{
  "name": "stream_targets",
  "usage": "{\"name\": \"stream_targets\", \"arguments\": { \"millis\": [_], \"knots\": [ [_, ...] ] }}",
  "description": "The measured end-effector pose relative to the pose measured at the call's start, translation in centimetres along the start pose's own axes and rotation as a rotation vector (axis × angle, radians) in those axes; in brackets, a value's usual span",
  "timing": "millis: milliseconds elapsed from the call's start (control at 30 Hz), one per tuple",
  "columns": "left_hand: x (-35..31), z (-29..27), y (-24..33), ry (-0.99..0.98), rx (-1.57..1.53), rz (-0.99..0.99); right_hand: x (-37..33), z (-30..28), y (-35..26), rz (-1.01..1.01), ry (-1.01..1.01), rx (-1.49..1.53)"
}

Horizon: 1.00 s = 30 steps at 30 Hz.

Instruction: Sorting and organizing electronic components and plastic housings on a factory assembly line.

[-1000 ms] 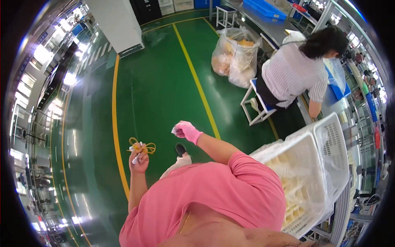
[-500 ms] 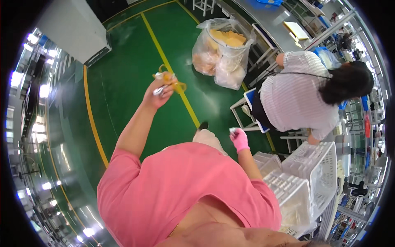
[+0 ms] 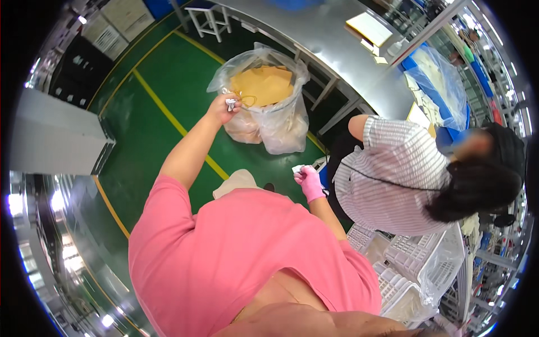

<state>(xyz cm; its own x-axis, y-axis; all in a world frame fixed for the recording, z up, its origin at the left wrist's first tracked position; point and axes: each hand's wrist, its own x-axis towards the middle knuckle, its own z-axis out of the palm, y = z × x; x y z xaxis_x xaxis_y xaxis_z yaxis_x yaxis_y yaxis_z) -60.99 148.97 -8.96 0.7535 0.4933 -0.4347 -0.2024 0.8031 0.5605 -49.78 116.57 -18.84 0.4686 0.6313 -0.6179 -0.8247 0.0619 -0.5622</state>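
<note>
My left hand [image 3: 223, 110], bare, is closed at the near left rim of a clear plastic bag [image 3: 220, 84]. It grips a crumpled silvery-white scrap [image 3: 231, 103] and a thin amber curled strip [image 3: 249, 101], which hangs over the bag's mouth. Flat yellow-tan sheets [image 3: 264, 84] fill the top of the bag. Whether my fingers touch the bag, I cannot tell. In a pink glove, my right hand [image 3: 311, 184] is held lower and to the right, closed on a small crumpled white piece [image 3: 297, 169].
A co-worker in a striped shirt [image 3: 393, 174] sits close on my right beside a metal workbench [image 3: 337, 45]. White plastic crates [image 3: 404, 253] are stacked by my right elbow. A white stool [image 3: 210, 22] stands far ahead, and a pale cabinet [image 3: 56, 135] stands left.
I have come nearer to the bag, and my left hand has gone from over the floor to the bag's rim with the strip. The co-worker and crates now appear closer to me.
</note>
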Motion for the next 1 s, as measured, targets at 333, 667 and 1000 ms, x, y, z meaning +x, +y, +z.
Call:
{"name": "stream_targets", "arguments": {
  "millis": [333,667,1000],
  "knots": [
    [27.0,-5.1,4.5,0.276,0.663,-0.389,6.1,1.8,-0.8,-0.032,0.414,0.22],
    [28.1,-13.6,-0.3,0.1,1.005,-0.403,21.4,17.0,-5.3,0.07,0.171,-0.303],
    [16.6,-15.7,-7.1,-0.362,1.407,-0.625,21.1,14.8,-1.5,0.073,0.351,-1.416]
  ]
}}
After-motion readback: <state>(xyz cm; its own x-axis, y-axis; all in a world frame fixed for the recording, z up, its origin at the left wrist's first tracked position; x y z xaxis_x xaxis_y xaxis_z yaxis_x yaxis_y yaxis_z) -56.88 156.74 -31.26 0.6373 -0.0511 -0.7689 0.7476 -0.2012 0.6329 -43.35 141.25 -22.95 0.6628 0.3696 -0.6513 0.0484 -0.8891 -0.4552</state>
